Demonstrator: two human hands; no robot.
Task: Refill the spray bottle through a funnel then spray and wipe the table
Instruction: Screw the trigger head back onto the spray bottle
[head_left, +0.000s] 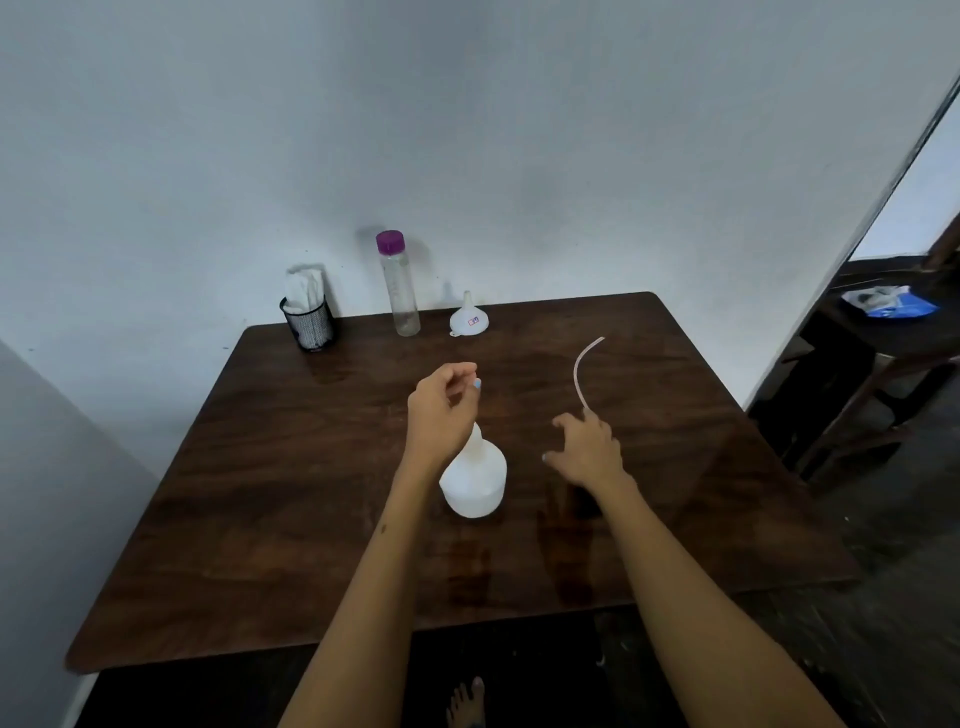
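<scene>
I see no legible txt; small red-white sticker on white plastic funnel (469, 321) too blurred to read from here

The room is dim, lit by flat, cool grey light that leaves the wall (467, 130) evenly toned. Brighter daylight shows at the far right opening (919, 197) — the strongest light in view. Soft, faint shadows fall on the wall behind the clear bottle (397, 283) and the mesh holder (309, 322). The dark table (311, 493) has a dull sheen, with blurred reflections of both forearms near its front edge. Wide-angle distortion bends the door frame at the right edge. Detail is soft throughout — slightly smeared, with 1 dark, murky band under the table.
</scene>
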